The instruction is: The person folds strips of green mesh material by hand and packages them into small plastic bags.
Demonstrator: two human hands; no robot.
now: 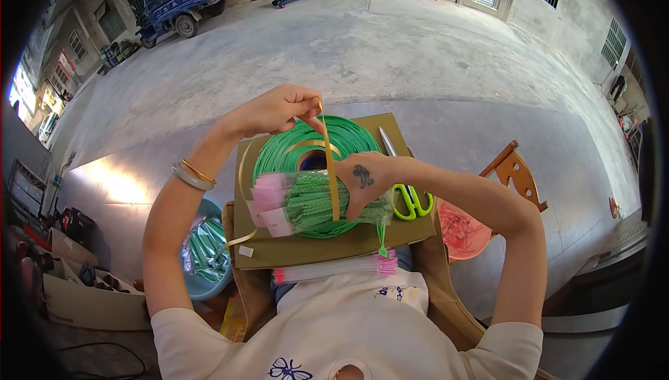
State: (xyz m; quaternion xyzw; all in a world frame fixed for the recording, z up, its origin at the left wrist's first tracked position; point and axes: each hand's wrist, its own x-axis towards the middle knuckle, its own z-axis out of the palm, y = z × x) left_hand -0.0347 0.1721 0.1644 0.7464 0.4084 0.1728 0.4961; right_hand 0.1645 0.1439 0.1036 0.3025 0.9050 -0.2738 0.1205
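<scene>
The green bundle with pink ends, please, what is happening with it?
A person's left hand pulls up a yellow ribbon that crosses the green bundle. The right hand grips the bundle, above a green coil. Scissors lie beside the coil.

Consists of a flat olive board [411,235]. Carries a broad green coil [277,144] near the middle, lime-handled scissors [414,200] at the right with blades pointing away, a small white tag [246,250] by the near left corner, and gold ribbon [242,173] trailing over the left edge.
</scene>
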